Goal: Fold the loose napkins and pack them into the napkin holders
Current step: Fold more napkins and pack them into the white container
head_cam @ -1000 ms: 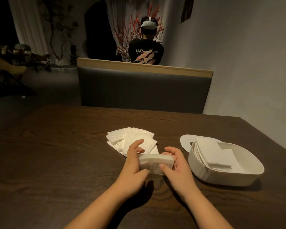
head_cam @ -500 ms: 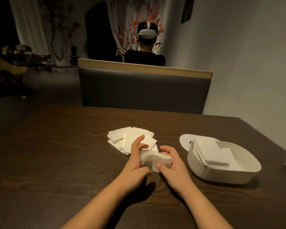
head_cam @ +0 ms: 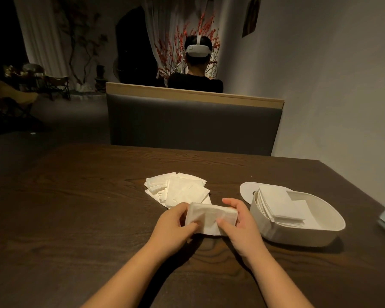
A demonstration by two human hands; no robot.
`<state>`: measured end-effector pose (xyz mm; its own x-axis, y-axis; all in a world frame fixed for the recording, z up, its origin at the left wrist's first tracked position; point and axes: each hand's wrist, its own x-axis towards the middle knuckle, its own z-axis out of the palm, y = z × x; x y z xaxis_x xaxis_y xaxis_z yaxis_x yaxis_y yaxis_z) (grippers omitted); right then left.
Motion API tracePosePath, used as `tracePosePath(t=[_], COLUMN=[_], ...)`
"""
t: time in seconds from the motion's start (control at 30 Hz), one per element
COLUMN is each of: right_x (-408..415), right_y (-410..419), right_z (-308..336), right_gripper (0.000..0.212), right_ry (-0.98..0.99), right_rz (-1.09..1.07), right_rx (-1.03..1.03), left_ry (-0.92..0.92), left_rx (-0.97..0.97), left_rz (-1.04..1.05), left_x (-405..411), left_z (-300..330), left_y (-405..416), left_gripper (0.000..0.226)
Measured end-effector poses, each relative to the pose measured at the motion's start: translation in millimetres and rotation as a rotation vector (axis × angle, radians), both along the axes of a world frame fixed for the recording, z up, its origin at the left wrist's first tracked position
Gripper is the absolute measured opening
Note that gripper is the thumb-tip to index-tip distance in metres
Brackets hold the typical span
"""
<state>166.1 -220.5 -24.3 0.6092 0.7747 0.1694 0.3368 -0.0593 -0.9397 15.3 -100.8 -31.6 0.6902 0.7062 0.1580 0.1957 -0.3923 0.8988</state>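
Napkin holder, an oval white tub with a stack of folded napkins, sits on the dark wood-grain surface. Loose napkins lie behind the hands. Left hand and right hand pinch a soft crumpled napkin between them.

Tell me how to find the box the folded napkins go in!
Look at the dark wooden table and go to its right side. There sits a white oval napkin holder with its flat white lid lying behind it. Unlike the loose pile of white napkins lying flat on the table, it has walls, and a neat stack of folded napkins inside.
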Motion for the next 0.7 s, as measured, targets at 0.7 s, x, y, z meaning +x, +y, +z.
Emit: tracePosePath(t=[0.7], right_x=[-17], right_y=[6], right_z=[27], right_gripper=[0.021], right_ry=[0.464], right_rz=[0.135], right_rx=[0.074], left_ry=[-0.299], left_rx=[-1.032], left_rz=[-0.178], left_x=[32], left_z=[42], left_y=[-40], left_gripper=[0.031])
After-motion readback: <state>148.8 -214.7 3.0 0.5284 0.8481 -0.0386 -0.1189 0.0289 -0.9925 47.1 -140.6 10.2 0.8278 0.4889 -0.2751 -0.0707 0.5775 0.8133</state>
